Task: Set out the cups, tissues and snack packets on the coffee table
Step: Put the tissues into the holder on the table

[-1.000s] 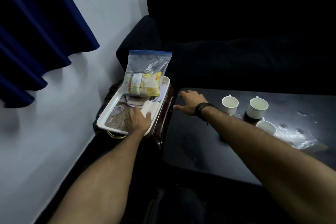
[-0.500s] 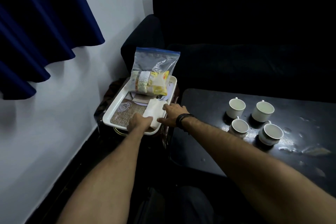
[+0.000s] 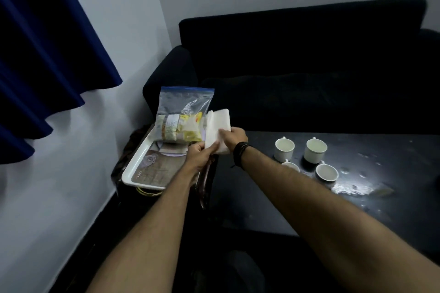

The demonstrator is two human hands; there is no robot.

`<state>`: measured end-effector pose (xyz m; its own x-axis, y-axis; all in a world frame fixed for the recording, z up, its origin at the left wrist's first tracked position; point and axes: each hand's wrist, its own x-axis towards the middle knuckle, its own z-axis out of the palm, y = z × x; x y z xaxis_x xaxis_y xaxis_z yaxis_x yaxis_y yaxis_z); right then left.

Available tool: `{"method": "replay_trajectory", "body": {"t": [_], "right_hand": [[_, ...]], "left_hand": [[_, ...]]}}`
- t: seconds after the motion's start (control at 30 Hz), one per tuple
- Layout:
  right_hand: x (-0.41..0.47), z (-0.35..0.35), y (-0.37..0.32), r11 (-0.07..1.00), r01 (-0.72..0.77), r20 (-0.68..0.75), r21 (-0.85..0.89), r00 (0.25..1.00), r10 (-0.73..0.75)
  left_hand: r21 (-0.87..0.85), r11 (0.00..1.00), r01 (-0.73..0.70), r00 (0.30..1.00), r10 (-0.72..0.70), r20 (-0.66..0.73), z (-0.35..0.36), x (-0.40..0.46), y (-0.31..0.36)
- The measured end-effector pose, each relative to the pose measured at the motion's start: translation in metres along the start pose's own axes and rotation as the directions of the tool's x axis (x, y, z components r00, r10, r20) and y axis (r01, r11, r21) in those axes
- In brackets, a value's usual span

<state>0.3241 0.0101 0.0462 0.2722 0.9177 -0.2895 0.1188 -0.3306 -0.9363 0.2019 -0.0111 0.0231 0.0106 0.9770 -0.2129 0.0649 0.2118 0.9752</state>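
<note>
Holding white folded tissues [image 3: 217, 129] — both hands, left hand [image 3: 198, 154] & right hand [image 3: 234, 137].

A single wide-angle view looked forward and down from the person's head, with both forearms running up from the bottom edge toward mid-frame. It faced a dark sofa [image 3: 297, 74] against the far wall, a blue curtain [image 3: 47, 50] at the left and the dark worktop [image 3: 357, 197] at the right. The lower edge was dim, so what lay nearest the camera could not be made out.
</note>
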Motion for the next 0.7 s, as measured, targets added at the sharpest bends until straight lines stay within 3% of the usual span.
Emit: {"method": "replay_trajectory", "body": {"t": [0.13, 0.43, 0.6, 0.7], "right_hand": [[-0.002, -0.071, -0.005, 0.999, 0.044, -0.077, -0.031, 0.996, -0.046], [0.002, -0.268, 0.031, 0.998, -0.029, -0.305, -0.061, 0.952, 0.009], [-0.007, -0.386, 0.064, 0.997, -0.067, -0.48, 0.033, 0.874, 0.074], [-0.017, -0.451, 0.08, 0.996, -0.046, -0.61, 0.072, 0.788, 0.081]], "left_hand": [[0.182, 0.983, 0.018, 0.996, -0.034, 0.081, 0.046, -0.007, 0.005], [0.338, 0.94, -0.043, 0.966, -0.047, 0.256, 0.181, -0.015, -0.003], [0.383, 0.917, -0.113, 0.924, -0.045, 0.38, 0.276, -0.029, -0.005], [0.396, 0.906, -0.151, 0.9, -0.039, 0.434, 0.333, -0.041, -0.008]]}}
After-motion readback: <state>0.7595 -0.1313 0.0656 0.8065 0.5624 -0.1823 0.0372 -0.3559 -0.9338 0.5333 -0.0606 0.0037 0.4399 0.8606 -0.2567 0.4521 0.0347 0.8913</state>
